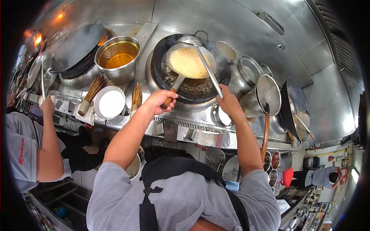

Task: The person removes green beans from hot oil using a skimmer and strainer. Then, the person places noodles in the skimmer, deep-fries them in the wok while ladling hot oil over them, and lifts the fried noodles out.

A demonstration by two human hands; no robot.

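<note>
The left hand [163, 101] was wrapped around the round wooden handle [167, 102] of a wide, circular strainer [172, 50], its fingers curled closed over the grain. The strainer sat over the broad, dark wok [158, 61], heaped with a pale yellow, finely crumbled food [189, 62] that lay in a rough, loose layer. Below it, brownish liquid [189, 87] frothed against the curved wall of the wok. The right hand [229, 102] was closed around the end of a smooth metal ladle [208, 70], whose long straight shaft crossed above the food and whose rounded bowl lay by the strainer's far edge. To the left stood a shiny, straight-sided steel pot [126, 72] of clear amber liquid, near a shallow round bowl [120, 112] with smooth white contents and two bundled brushes of stiff, straw-coloured splints [93, 90].
</note>
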